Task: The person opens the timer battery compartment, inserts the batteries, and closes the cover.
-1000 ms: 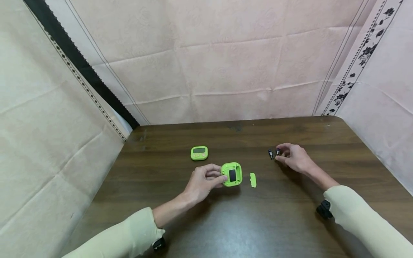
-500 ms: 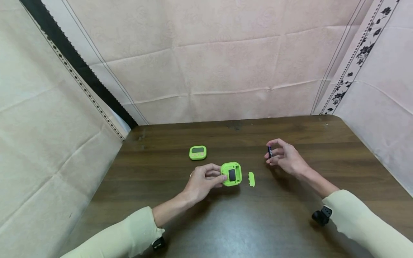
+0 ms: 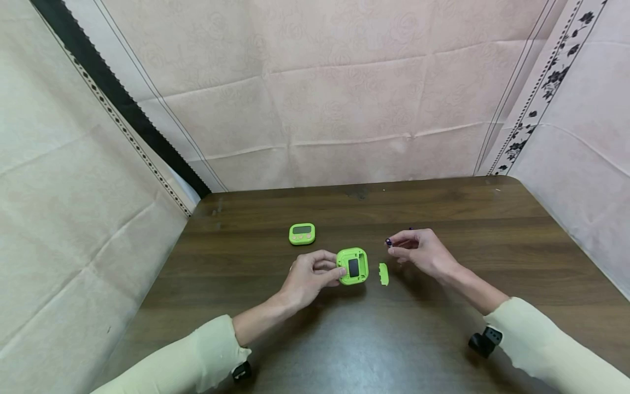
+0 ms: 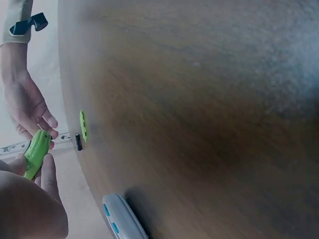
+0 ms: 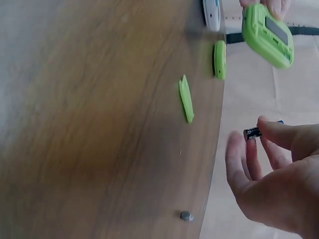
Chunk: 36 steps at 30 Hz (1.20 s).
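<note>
My left hand [image 3: 310, 279] holds a green digital timer [image 3: 353, 266] above the table, its back turned up with the battery recess uncovered. My right hand [image 3: 423, 254], to the right of the timer, pinches a small dark battery [image 5: 253, 133] between thumb and fingers. Between the hands, a green battery cover [image 3: 384, 274] lies on the wood. Another battery [image 5: 186, 215] rests on the table; in the head view it is mostly hidden behind the right hand.
A second green timer [image 3: 302, 233] lies face up behind the left hand. In the left wrist view, a pale device with blue buttons [image 4: 122, 216] sits on the brown table [image 3: 246, 219]. Patterned cloth [image 3: 344, 98] hangs along the table's back and sides.
My right hand has lifted one battery off the table and carried it left toward the held timer. My left hand and its timer have stayed nearly in place.
</note>
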Motion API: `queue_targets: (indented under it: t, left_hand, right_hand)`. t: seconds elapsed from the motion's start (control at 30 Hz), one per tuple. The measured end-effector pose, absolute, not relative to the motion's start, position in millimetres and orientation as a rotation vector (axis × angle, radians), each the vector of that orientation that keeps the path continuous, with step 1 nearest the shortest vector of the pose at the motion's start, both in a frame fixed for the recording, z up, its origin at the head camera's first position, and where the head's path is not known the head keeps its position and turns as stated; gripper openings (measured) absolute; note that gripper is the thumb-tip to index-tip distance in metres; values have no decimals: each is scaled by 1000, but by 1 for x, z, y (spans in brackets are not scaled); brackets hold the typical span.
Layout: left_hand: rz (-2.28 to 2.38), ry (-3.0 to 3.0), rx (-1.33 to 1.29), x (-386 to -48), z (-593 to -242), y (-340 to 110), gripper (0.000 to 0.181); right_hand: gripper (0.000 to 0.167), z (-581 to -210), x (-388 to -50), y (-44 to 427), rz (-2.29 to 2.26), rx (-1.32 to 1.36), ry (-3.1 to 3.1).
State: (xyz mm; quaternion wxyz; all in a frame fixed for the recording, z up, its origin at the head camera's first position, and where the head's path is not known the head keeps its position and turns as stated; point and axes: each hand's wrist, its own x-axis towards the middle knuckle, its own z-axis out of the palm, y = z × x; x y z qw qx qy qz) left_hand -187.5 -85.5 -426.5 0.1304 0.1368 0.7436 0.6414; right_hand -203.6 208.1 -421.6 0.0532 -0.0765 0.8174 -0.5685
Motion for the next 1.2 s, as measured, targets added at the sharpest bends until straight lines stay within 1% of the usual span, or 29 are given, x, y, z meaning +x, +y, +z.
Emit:
queue_targets:
  t: [0.17,0.37,0.5,0.57,0.63,0.77,1.2]
  left_hand:
    - [1858,2165,397,-187,-427,-85,27]
    - [1861,2168,402,-187,-428,-85,27]
    - [1862,2166,408,-186,-430,-84,27]
    - [1871,2157,407,-186,-430,-84,27]
    - [1883,2147,402,-186,-430,-84,27]
    - [1900,2127,383,-187,-430,-83,27]
    - [1932,2090,359,-190,-432,-81,27]
  right_hand:
    - [22,-418,-198,201,-1722,-215,2507]
    - [13,-415,-192,196,-1665,-310,2517]
    - [11,-414,-187,191,-1662,-359,2488]
    - [14,-413,-184,189,-1676,-378,2471]
    - [21,-411,-182,188,-1690,-384,2453]
    - [32,-406,-176,184,-1715,-340,2396]
    - [30,-399,-164,163,-1875,-94,2280]
